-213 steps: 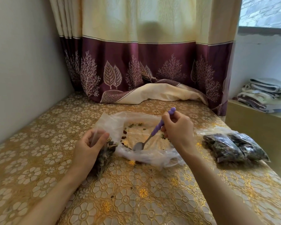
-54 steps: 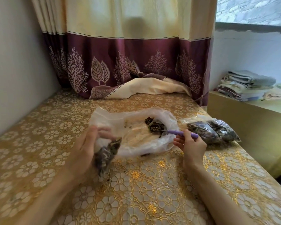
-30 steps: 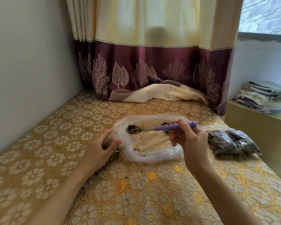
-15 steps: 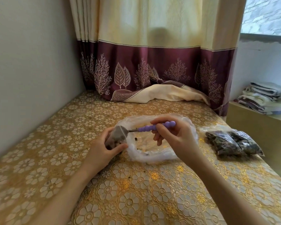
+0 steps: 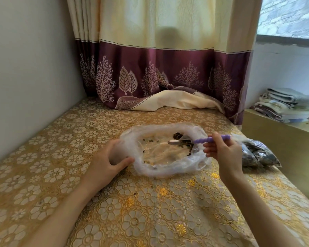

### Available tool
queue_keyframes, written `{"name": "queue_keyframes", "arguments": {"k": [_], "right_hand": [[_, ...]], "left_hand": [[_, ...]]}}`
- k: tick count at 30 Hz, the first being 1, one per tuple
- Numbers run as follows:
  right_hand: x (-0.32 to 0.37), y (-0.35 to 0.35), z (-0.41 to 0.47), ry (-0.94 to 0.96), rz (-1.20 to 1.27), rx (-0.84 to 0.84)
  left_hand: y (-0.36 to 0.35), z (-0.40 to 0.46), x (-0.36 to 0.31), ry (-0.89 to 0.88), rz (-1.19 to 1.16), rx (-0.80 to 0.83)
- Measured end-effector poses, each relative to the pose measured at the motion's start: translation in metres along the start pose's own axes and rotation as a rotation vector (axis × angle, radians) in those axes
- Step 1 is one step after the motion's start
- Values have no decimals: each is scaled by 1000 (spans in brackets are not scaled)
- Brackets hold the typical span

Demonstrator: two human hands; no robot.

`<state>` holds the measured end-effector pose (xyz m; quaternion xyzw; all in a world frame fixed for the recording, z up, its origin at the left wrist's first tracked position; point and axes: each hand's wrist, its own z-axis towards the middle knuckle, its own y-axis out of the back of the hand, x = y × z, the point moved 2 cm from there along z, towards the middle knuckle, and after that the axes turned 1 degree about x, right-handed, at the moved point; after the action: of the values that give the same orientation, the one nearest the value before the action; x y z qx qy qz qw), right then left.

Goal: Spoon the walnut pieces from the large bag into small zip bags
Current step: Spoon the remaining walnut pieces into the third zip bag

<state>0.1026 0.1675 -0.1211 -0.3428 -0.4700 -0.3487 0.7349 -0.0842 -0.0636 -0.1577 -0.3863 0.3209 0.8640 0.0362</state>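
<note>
Right hand (image 5: 223, 152): pinched the purple handle of the spoon (image 5: 194, 140) between thumb and fingertips, at the right rim of the large bag.
Spoon bowl: lay inside the large bag (image 5: 161, 168), pointing left, beside the dark clump; looked empty or nearly so, though hard to tell.
Left hand (image 5: 107, 163): cupped at the bag's left rim, thumb and fingers curled around a fold of clear plastic; whether that was the small zip bag or the large bag's edge, could not tell.
Walnut pieces (image 5: 183, 139): a small dark clump at the far right inside the large bag, with scattered crumbs across its floor; mostly emptied, by the look of it.
Filled zip bags (image 5: 257, 155): two dark packed ones lay on the tablecloth (image 5: 150, 211) just right of the right hand, partly behind it.
Risk, spill: thin loose plastic could drag or fold under the spoon and tip crumbs over the rim onto the cloth.
Risk, missed pour: a slack small-bag mouth could close as the spoon arrived, dropping pieces outside.
Risk, tear: scraping hard for the last crumbs could snag the film.
Hidden: the small bag's mouth and contents, behind the left palm.
Cut off: both forearms at the near edge.
Blurred: the crumbs, too small to count.
</note>
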Motion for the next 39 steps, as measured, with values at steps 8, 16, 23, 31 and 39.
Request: {"name": "queue_keyframes", "arguments": {"k": [8,16,23,31,39], "right_hand": [[-21,15,5,80,-239,-154],[-18,4,6,236,-322,-158],[-19,0,5,300,-396,-127],[-27,1,3,378,-494,-152],[-29,0,9,466,-627,-92]], "left_hand": [[-1,0,-1,0,89,24],[-2,-1,-1,-24,151,52],[-3,0,-3,-113,174,83],[-6,-2,-2,-103,381,151],[-9,-2,-2,-96,530,216]]}}
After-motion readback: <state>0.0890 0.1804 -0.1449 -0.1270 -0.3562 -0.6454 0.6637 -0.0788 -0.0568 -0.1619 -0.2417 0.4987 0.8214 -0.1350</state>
